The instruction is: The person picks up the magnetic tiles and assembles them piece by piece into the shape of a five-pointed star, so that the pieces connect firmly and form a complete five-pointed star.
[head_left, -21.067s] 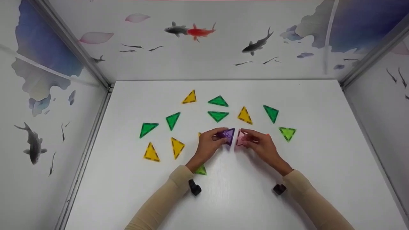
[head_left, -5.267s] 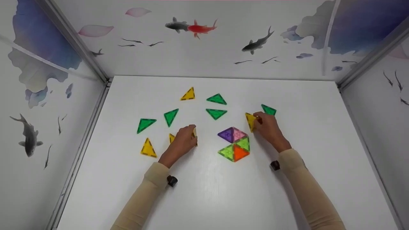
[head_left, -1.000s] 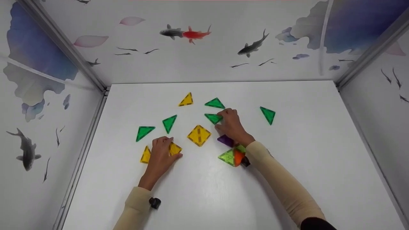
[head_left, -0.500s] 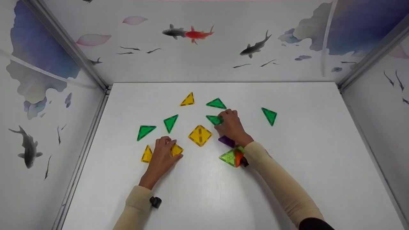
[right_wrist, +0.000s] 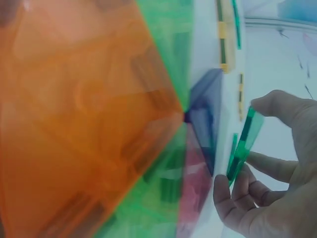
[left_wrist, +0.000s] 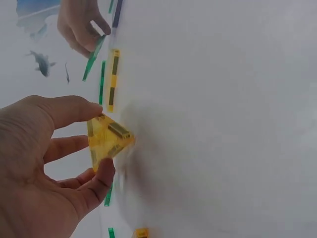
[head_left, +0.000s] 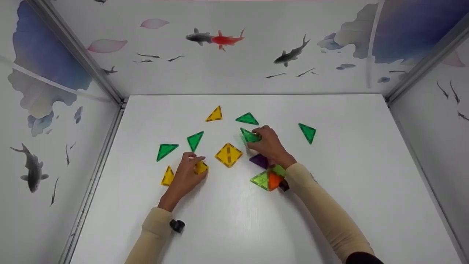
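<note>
Lifting translucent green triangular tile (head_left: pixel 249 136), right hand (head_left: pixel 270 143) pinches it, now tilted above white counter (head_left: pixel 227 220); left hand (head_left: pixel 187 174) grips translucent yellow triangular tile (left_wrist: pixel 102 141), also newly raised: both seem free to move.

One orange triangular tile (head_left: pixel 274 180); near it, two lime-green tiles (head_left: pixel 260 180), one purple tile (head_left: pixel 259 161) and one pink tile (right_wrist: pixel 194 191). Left of the orange one, five yellow tiles (left_wrist: pixel 103 141) and four dark green tiles (head_left: pixel 248 135); right of it, a fifth dark green tile (head_left: pixel 308 133).
</note>
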{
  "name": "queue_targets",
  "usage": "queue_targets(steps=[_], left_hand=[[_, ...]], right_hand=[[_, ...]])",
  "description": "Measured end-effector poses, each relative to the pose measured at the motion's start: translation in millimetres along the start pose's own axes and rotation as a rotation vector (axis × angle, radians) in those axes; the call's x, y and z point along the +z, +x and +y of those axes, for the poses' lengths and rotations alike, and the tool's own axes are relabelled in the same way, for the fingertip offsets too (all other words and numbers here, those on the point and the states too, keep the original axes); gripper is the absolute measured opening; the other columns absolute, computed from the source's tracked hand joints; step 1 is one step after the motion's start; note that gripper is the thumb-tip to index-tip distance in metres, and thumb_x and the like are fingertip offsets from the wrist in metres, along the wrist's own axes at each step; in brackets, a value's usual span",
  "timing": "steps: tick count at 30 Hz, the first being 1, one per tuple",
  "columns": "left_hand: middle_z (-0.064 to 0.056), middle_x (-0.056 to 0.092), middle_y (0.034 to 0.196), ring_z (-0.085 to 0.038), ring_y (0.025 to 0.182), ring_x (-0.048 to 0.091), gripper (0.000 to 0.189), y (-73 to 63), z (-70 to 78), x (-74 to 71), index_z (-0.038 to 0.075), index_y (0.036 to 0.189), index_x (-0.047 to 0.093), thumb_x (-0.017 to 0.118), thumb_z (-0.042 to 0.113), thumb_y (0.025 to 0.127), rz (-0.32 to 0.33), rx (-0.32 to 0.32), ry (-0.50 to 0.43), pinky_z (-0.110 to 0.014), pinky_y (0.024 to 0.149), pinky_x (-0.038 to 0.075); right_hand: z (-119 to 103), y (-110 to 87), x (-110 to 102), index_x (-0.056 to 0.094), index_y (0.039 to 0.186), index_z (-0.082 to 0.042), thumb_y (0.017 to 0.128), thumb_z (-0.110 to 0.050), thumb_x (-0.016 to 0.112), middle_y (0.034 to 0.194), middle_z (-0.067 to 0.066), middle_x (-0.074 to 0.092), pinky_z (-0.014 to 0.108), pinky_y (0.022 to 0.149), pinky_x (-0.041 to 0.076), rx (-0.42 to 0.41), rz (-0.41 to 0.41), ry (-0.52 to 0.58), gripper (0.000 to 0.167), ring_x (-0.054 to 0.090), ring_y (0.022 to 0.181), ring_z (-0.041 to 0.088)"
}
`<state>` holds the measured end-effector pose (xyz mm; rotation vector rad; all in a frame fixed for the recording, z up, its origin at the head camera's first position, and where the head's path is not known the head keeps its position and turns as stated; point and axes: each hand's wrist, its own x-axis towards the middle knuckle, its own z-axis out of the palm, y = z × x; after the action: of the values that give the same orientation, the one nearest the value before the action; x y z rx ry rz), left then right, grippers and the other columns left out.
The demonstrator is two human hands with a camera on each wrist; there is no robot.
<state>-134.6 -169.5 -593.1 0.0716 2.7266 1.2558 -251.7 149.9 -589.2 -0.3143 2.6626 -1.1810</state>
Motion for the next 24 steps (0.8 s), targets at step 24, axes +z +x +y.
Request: queue_targets(steps=[24], left_hand=[[-0.013,0.047,0.168,-0.029,0.143,0.057,0.054,24.2,28.1,44.7,0.004,0.156,0.061,0.066,0.012,0.103,-0.216,-0.015,-0.69,-0.038,0.116,0.051]], right_hand=[[15,-48.0,-3,0.067,0.148,-0.013,0.105,-0.043,0.074,0.134,0.009,0.076,0.042,0.102,0.06,0.017,-0.225,0.517,0.053,0.074,0.112,0.035]])
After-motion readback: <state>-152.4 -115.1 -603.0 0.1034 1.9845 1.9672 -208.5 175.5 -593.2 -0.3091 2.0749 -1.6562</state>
